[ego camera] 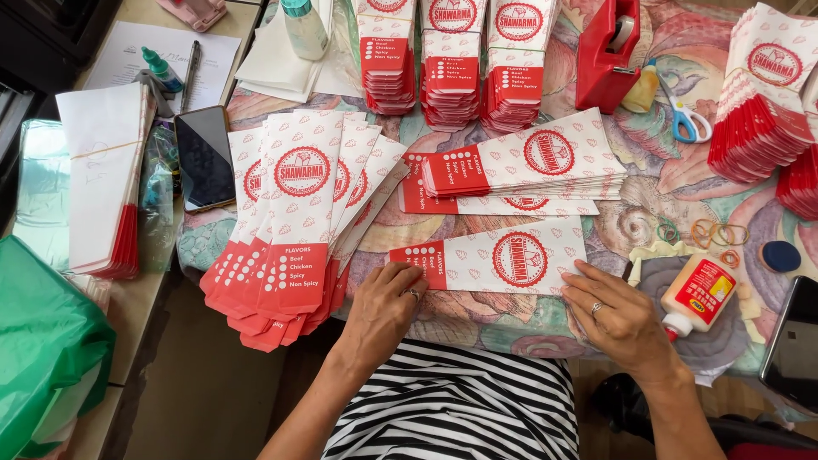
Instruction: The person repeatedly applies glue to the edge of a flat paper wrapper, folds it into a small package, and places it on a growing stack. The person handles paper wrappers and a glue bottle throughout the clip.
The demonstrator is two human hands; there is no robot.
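Note:
A flat red-and-white paper food sleeve (494, 257) lies sideways on the patterned tablecloth (648, 200) in front of me. My left hand (385, 308) rests with its fingertips on the sleeve's red left end. My right hand (615, 313), ring on one finger, presses its fingers on the sleeve's lower right corner. Neither hand grips anything. Just behind lies a small pile of the same sleeves (520, 166). A fanned stack of sleeves (294, 221) hangs over the table edge at my left.
A glue bottle (699, 294) lies right of my right hand, near rubber bands (720, 234) and a dark phone (794, 336). Scissors (686, 119), a red tape dispenser (607, 53) and tall sleeve stacks (450, 68) sit behind. Another phone (204, 158) and a green bag (43, 341) are left.

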